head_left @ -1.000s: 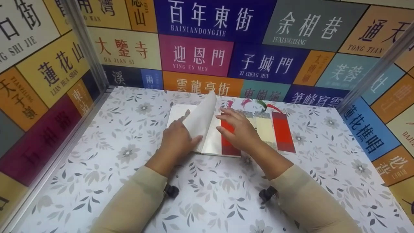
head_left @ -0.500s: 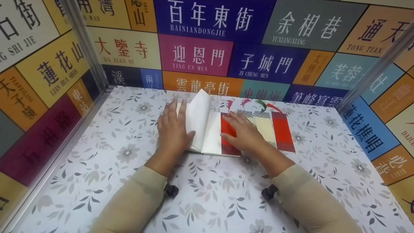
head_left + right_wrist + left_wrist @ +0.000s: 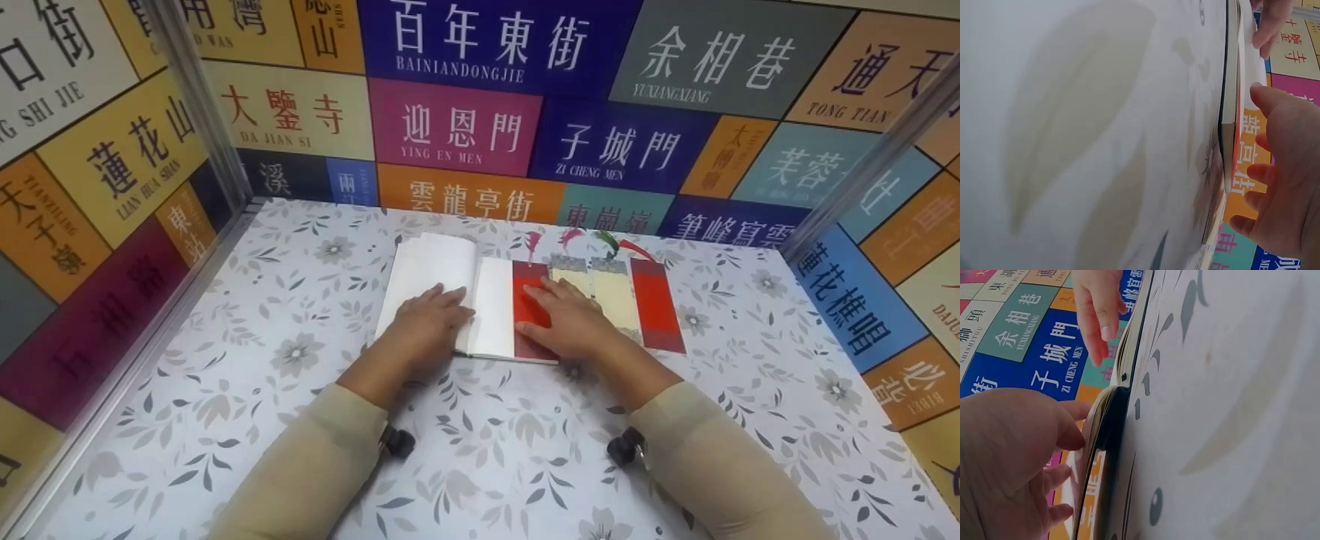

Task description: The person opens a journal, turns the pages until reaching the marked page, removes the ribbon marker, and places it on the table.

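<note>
An open book (image 3: 431,266) with blank white pages lies flat on the table. My left hand (image 3: 426,324) rests on the lower part of its left page, fingers pointing toward the spine. On the right page lies a red bookmark (image 3: 526,296) with a pink tassel. My right hand (image 3: 571,319) lies over that bookmark's right edge, fingers spread and relaxed. The left wrist view shows the left fingers at the page surface above the dark cover edge (image 3: 1114,419). In the right wrist view, the right hand (image 3: 1292,169) hovers close beside the red strip and page block (image 3: 1231,95).
Right of the book, two cream bookmarks (image 3: 615,296) with grey ends and another red bookmark (image 3: 658,307) lie in a row, with tassels toward the back. A floral cloth (image 3: 510,442) covers the table. Walls of printed Chinese signs (image 3: 465,127) stand behind and at both sides.
The raised page has gone down flat onto the left side. My left hand swept from the left page's outer part toward the spine. My right hand lowered onto the red bookmark.
</note>
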A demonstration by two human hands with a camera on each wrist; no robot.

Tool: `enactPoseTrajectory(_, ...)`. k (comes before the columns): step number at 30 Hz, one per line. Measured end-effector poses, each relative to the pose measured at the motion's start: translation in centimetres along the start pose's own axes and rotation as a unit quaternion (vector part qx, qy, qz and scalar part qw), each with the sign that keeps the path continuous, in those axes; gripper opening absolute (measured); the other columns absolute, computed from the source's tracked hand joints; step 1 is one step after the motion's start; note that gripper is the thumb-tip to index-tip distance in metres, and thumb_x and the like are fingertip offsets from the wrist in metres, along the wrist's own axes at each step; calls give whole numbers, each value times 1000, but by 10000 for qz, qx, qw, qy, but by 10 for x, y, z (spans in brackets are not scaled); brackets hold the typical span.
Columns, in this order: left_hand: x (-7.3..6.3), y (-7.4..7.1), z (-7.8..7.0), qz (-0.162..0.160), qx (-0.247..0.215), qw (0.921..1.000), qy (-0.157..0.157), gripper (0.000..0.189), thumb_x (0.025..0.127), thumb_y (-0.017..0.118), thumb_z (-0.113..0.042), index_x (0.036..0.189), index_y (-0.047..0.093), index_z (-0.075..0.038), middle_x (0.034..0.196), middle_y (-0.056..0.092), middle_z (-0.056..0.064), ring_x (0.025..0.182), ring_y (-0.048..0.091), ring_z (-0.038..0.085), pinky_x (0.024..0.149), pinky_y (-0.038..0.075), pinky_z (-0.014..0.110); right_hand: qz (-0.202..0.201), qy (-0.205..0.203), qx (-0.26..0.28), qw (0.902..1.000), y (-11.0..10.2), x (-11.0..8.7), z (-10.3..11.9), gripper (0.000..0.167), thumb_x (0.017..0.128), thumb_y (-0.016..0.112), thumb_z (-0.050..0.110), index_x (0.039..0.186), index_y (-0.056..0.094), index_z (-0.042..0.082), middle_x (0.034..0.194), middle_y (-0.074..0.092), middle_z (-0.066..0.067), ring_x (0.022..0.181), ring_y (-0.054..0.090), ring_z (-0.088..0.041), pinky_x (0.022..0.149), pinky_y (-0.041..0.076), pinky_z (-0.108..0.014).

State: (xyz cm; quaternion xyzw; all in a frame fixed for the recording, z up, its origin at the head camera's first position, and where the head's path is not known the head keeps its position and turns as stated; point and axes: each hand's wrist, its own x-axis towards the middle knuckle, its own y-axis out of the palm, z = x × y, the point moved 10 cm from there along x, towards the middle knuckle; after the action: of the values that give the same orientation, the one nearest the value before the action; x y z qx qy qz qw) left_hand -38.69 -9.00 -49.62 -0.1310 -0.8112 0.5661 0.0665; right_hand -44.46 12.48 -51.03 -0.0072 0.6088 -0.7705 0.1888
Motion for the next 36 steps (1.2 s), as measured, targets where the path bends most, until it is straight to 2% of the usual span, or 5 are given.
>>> enactPoseTrajectory(9,3,10,8,341,-66,9989,-312,59,106,60,-49,162,48,-32,179,29,-6,169,20,25,137,19,56,52,158,98,9998,5,1,-5,96,88,65,79,169,26,46,182,17,0,169,9,-36,131,15,-75)
enactPoseTrajectory(19,3,19,12,643,-126,9965,-522,66,105,60,-53,166,39,-37,181,22,-8,170,16,24,138,17,58,102,309,234,9992,9,2,-11,96,89,67,77,169,32,39,182,17,-4,168,11,-39,131,15,-75)
enactPoseTrajectory(25,2,17,11,603,-98,9968,-507,66,105,59,-53,166,40,-37,181,22,-7,170,17,25,137,18,58,118,589,626,9962,6,-1,-16,98,86,75,71,168,34,37,178,24,-7,162,22,-39,126,30,-75)
enactPoseTrajectory(31,-2,12,7,511,-58,9981,-351,64,106,59,-49,165,42,-31,180,26,-1,169,20,29,136,21,61,-152,590,905,9940,0,1,-12,92,86,82,60,164,45,29,161,43,-10,145,38,-33,122,46,-60)
enactPoseTrajectory(36,0,14,8,573,-5,9977,-369,65,106,58,-51,166,41,-32,181,24,-2,169,18,29,137,20,60,-162,963,1459,9845,-2,1,-16,93,85,87,53,164,45,26,154,47,-9,141,41,-31,118,53,-52)
